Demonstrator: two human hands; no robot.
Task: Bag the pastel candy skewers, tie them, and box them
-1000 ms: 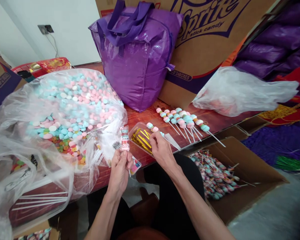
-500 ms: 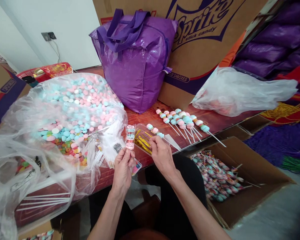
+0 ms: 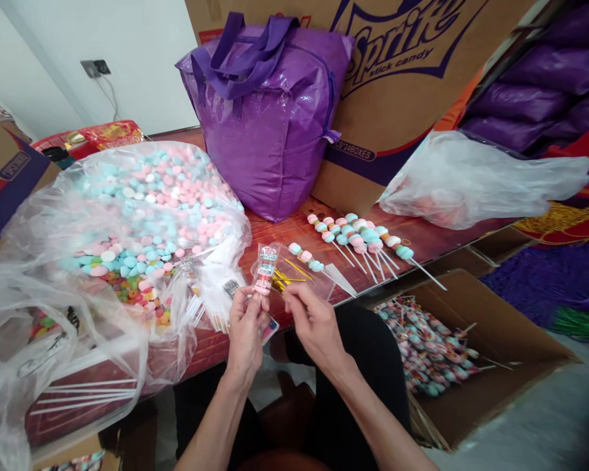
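My left hand (image 3: pixel 247 320) is closed around the lower end of a clear printed wrapper (image 3: pixel 266 261) with a stack of pastel candy inside, held upright. Just right of it, my right hand (image 3: pixel 314 320) is in a pinch; a thin gold twist tie appears to be between its fingertips, partly hidden. Behind the fingers, several gold twist ties (image 3: pixel 285 277) lie on a clear plastic sheet or bag (image 3: pixel 319 286). Beyond them rests a short candy skewer (image 3: pixel 306 257) with pink, white and blue pieces. White printed wrappers (image 3: pixel 220 275) are piled left of my left hand.
A big clear bag of pastel candies (image 3: pixel 147 196) covers the table's left side. Several candy skewers (image 3: pixel 358 235) lie at right. A purple bag (image 3: pixel 269 131) and a large carton (image 3: pixel 397 98) stand behind. An open box of wrapped candy sticks (image 3: pixel 422 353) sits below the edge.
My right hand has drawn back from the gold ties, down and left toward my left hand. The wrapped candy has shifted slightly right and tilted. Fewer ties show in the pile.
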